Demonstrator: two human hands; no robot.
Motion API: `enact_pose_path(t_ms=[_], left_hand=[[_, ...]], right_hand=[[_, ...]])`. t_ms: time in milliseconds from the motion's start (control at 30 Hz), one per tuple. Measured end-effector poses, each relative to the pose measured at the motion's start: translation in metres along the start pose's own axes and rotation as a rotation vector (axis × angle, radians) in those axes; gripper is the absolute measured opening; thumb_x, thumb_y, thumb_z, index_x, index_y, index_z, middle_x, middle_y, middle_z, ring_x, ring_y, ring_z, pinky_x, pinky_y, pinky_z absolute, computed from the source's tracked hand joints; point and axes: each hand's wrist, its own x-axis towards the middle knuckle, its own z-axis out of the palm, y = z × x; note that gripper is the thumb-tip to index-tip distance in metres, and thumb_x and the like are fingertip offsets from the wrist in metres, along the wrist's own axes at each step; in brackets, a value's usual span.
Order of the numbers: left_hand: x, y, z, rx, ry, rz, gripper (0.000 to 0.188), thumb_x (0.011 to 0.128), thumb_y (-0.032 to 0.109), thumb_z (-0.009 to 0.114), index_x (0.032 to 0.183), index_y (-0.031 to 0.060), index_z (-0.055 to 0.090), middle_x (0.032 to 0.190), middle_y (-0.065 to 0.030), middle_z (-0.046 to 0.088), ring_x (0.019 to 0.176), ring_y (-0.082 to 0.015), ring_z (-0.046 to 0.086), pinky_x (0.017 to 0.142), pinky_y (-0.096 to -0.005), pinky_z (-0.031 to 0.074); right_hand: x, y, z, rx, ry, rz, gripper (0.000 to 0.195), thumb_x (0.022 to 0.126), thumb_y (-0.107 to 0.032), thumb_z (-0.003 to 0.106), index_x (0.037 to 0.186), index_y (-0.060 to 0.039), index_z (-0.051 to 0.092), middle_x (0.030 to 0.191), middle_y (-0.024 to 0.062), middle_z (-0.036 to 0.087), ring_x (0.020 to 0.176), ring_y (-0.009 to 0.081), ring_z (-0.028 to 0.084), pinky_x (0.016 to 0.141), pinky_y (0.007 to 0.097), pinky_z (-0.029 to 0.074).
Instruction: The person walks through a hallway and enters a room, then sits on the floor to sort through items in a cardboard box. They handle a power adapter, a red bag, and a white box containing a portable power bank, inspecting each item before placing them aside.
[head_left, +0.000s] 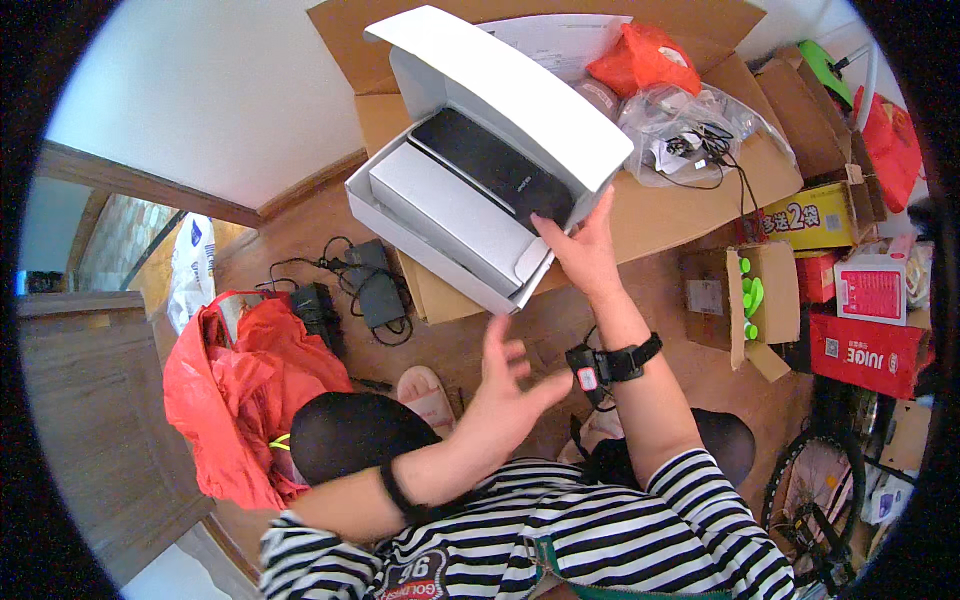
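A white cardboard box (420, 253) with its lid (517, 90) raised is tilted above a large brown carton (652, 225). Inside it lie a black rectangular device (491, 166) with rounded corners and a plain white inner box (450, 214). My right hand (585, 251) grips the white box at its right end, the thumb reaching over the rim beside the black device. Just below the box's near corner, my left hand (514, 382) holds nothing, its fingers spread and slightly blurred. What lies under the inner box is hidden.
On the carton sit an orange-red plastic bag (645, 60) and a clear bag (675, 135) with black cables. Power adapters (375, 281) and a red bag (247, 375) lie left on the floor. Right are an opened carton with green-capped bottles (748, 300), stacked boxes (862, 345) and a bicycle wheel (814, 487).
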Motion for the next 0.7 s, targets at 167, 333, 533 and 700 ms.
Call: enact_pose_path(t_ms=[167, 333, 533, 700], left_hand=[[0.053, 0.135, -0.102, 0.554, 0.199, 0.942, 0.029, 0.086, 0.005, 0.066, 0.114, 0.0039, 0.058, 0.111, -0.0084, 0.062, 0.103, -0.0174, 0.059, 0.09, -0.0288, 0.048], [0.166, 0.21, -0.148, 0.678, 0.192, 0.497, 0.061, 0.092, 0.03, 0.062, 0.141, -0.0002, 0.041, 0.126, -0.0164, 0.057, 0.104, -0.0215, 0.059, 0.087, -0.0356, 0.048], [0.213, 0.201, -0.117, 0.645, 0.159, 0.415, 0.039, 0.094, 0.034, 0.06, 0.108, -0.0008, 0.069, 0.095, -0.0104, 0.069, 0.086, -0.0175, 0.061, 0.079, -0.0313, 0.048], [0.203, 0.187, -0.133, 0.981, 0.252, 0.759, 0.024, 0.095, 0.018, 0.059, 0.103, -0.0024, 0.068, 0.1, -0.0134, 0.069, 0.093, -0.0227, 0.064, 0.082, -0.035, 0.05]], right_hand=[[-0.006, -0.012, -0.021, -0.154, 0.021, -0.026, 0.074, 0.076, -0.003, 0.071, 0.137, -0.0067, 0.029, 0.123, 0.0118, 0.045, 0.122, 0.0246, 0.044, 0.105, 0.0373, 0.035], [-0.004, -0.019, 0.002, -0.035, -0.023, -0.036, 0.074, 0.076, 0.0, 0.068, 0.138, -0.0074, 0.028, 0.124, 0.0098, 0.045, 0.123, 0.0234, 0.044, 0.106, 0.0368, 0.035], [0.0, 0.002, -0.008, 0.045, -0.002, -0.012, 0.093, 0.075, 0.0, 0.068, 0.149, -0.0039, 0.013, 0.141, 0.0142, 0.036, 0.136, 0.0249, 0.032, 0.114, 0.0365, 0.024], [-0.012, -0.02, -0.012, 0.021, -0.083, 0.084, 0.084, 0.08, -0.016, 0.065, 0.149, -0.0019, 0.019, 0.147, 0.0155, 0.033, 0.14, 0.0258, 0.027, 0.116, 0.0378, 0.02]])
